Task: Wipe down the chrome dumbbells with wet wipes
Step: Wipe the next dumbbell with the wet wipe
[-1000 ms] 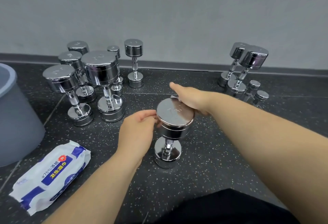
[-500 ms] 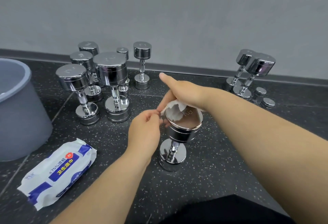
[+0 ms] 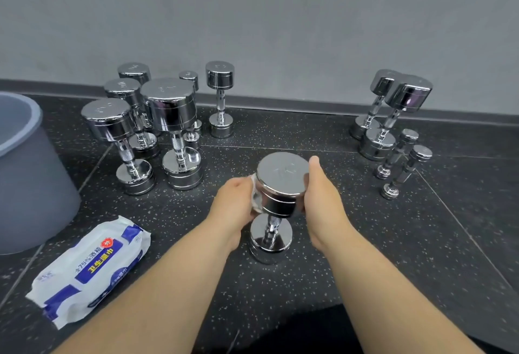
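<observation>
A grey round plastic tub (image 3: 31, 185) stands at the left edge; only a strip of its inside shows, so I cannot tell what it holds. Near it, a white-and-blue soft pack of wet wipes (image 3: 90, 269) lies flat, label up.

At the centre an upright chrome dumbbell (image 3: 280, 179) stands on one end. The left hand (image 3: 236, 202) curls round a white wet wipe (image 3: 254, 193), pressing it to the side of the top head. The right hand (image 3: 320, 193) clasps the opposite side, thumb raised at the rim.

Bare floor surrounds this dumbbell. A cluster of six chrome dumbbells (image 3: 168, 112) stands behind on the left, and four more chrome dumbbells (image 3: 404, 95) stand well apart on the right.

The black speckled rubber floor tiles (image 3: 365, 241) meet a plain grey wall (image 3: 280, 16) above a dark skirting strip (image 3: 280, 101).
</observation>
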`<control>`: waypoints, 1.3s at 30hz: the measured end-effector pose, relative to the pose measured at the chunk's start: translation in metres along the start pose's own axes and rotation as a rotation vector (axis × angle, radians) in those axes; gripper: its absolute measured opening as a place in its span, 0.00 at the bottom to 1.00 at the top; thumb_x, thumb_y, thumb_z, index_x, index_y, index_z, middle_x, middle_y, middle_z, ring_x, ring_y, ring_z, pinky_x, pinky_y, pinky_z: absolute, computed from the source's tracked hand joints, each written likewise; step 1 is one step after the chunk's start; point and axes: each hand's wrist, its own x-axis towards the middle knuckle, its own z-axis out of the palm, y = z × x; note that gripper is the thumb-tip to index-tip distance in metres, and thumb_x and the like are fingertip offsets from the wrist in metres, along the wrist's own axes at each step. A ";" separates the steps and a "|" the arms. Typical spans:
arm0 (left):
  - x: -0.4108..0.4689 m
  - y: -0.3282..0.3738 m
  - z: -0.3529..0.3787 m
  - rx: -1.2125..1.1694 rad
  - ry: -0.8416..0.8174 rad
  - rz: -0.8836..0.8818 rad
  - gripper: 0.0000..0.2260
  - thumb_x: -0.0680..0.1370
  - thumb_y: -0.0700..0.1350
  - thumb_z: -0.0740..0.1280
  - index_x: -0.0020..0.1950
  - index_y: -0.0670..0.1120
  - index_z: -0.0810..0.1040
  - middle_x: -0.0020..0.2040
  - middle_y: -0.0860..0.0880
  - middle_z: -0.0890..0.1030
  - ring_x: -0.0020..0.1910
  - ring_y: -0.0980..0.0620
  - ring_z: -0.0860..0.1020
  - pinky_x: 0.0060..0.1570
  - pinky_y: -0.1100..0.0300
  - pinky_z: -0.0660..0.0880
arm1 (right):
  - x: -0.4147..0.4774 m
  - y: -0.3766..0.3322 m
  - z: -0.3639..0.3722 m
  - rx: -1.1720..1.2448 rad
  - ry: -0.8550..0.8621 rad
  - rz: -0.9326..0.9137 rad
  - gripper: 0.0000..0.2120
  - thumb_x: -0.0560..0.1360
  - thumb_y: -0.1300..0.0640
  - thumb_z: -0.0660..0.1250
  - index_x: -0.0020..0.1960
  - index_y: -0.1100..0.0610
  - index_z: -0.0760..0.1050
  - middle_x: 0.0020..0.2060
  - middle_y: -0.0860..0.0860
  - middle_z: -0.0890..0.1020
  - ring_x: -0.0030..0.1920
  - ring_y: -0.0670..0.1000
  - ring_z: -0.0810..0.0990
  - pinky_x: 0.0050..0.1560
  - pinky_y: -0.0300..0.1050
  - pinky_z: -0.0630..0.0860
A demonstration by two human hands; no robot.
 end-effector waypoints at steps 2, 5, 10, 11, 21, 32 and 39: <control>0.000 0.009 0.006 -0.021 -0.006 -0.007 0.17 0.74 0.37 0.59 0.28 0.48 0.79 0.26 0.54 0.76 0.34 0.48 0.72 0.48 0.53 0.72 | 0.001 0.004 0.003 0.077 0.004 0.003 0.17 0.83 0.41 0.52 0.54 0.49 0.76 0.52 0.42 0.80 0.52 0.44 0.78 0.54 0.44 0.70; -0.005 0.014 0.013 -0.039 0.044 0.115 0.14 0.74 0.45 0.61 0.55 0.52 0.83 0.52 0.62 0.82 0.54 0.55 0.79 0.59 0.55 0.72 | 0.003 0.007 0.007 0.134 0.026 -0.006 0.17 0.83 0.43 0.53 0.51 0.50 0.78 0.51 0.45 0.83 0.53 0.46 0.80 0.53 0.43 0.74; -0.004 -0.001 0.018 -0.365 0.050 0.031 0.10 0.81 0.42 0.60 0.47 0.44 0.81 0.43 0.53 0.86 0.44 0.55 0.83 0.49 0.57 0.78 | 0.000 0.008 0.017 0.203 0.091 -0.018 0.16 0.81 0.43 0.56 0.50 0.48 0.80 0.51 0.46 0.84 0.55 0.51 0.82 0.63 0.56 0.75; -0.004 0.004 0.018 -0.370 0.062 0.081 0.10 0.80 0.38 0.59 0.48 0.47 0.79 0.44 0.54 0.85 0.44 0.57 0.83 0.49 0.60 0.78 | 0.001 0.009 0.019 0.215 0.110 -0.026 0.16 0.80 0.43 0.56 0.50 0.48 0.80 0.50 0.47 0.85 0.54 0.51 0.82 0.63 0.57 0.75; 0.011 -0.002 0.005 -0.316 0.118 0.081 0.14 0.79 0.35 0.65 0.64 0.44 0.79 0.55 0.47 0.84 0.48 0.54 0.81 0.54 0.57 0.79 | 0.004 0.012 0.026 0.195 0.164 -0.098 0.22 0.71 0.37 0.55 0.50 0.50 0.80 0.49 0.47 0.84 0.55 0.53 0.81 0.64 0.60 0.74; 0.005 -0.005 0.010 -0.064 0.135 0.032 0.17 0.77 0.42 0.62 0.27 0.48 0.70 0.28 0.53 0.70 0.32 0.51 0.63 0.42 0.57 0.66 | 0.001 0.008 0.028 0.209 0.176 -0.121 0.19 0.70 0.38 0.55 0.44 0.46 0.81 0.48 0.48 0.84 0.55 0.55 0.81 0.63 0.61 0.74; 0.000 -0.014 0.019 -0.164 0.219 0.081 0.08 0.72 0.38 0.57 0.35 0.40 0.72 0.31 0.47 0.67 0.35 0.48 0.62 0.40 0.56 0.67 | -0.001 0.005 0.025 0.171 0.155 -0.114 0.17 0.69 0.38 0.54 0.41 0.44 0.78 0.47 0.48 0.83 0.55 0.57 0.80 0.63 0.62 0.73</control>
